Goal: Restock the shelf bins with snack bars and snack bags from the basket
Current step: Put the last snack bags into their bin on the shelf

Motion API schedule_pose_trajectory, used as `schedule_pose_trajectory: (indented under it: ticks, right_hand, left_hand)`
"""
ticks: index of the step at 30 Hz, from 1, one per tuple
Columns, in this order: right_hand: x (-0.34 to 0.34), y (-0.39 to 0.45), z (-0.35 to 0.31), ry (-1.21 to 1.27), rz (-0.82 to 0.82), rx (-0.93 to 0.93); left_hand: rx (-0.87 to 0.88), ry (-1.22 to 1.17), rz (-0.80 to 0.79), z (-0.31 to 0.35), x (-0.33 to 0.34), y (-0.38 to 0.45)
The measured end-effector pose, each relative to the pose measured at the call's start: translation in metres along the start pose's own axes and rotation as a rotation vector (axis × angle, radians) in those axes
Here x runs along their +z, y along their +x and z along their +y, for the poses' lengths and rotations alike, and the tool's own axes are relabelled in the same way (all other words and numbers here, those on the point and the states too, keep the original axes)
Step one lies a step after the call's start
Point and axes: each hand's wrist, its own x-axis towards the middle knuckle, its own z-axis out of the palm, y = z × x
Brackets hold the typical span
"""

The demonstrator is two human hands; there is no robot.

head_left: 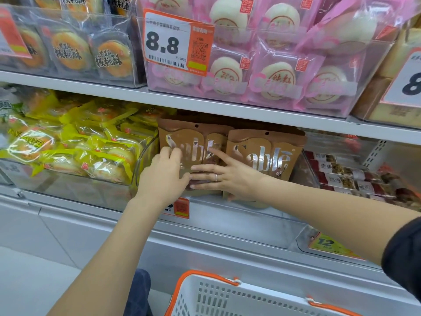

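Two brown Sablé snack bags stand upright in a clear bin on the middle shelf. My left hand grips the lower left of the left Sablé bag. My right hand lies flat, fingers spread, across the front of that bag, its wrist in front of the right Sablé bag. A ring shows on one right finger. The white basket with orange handles sits at the bottom edge, below my arms; I cannot see what it holds.
Yellow pastry packs fill the bin to the left. Red-wrapped snack bars lie in the bin to the right. Above are pink bun packs and orange cookie packs. An 8.8 price tag hangs in front.
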Motion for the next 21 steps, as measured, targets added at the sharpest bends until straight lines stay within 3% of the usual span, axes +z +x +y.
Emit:
schedule_pose_trajectory:
  ticks: [2, 5, 15, 17, 21]
  right_hand:
    - [0.001, 0.012, -0.003, 0.020, -0.004, -0.001]
    - [0.003, 0.030, -0.004, 0.059, -0.022, 0.033]
    - [0.000, 0.035, -0.007, 0.163, 0.231, 0.114]
    - [-0.015, 0.014, -0.001, 0.197, 0.289, 0.217]
    - [-0.038, -0.044, 0.015, 0.170, 0.352, 0.630]
  left_hand:
    - [-0.096, -0.086, 0.023, 0.001, 0.001, 0.001]
    - [-0.217, -0.212, -0.067, 0.001, 0.006, 0.002]
    - [-0.207, -0.223, -0.155, -0.002, 0.009, 0.006]
    - [-0.191, -0.234, -0.103, -0.001, 0.010, 0.006]
    - [-0.145, -0.177, -0.013, 0.012, 0.009, 0.002]
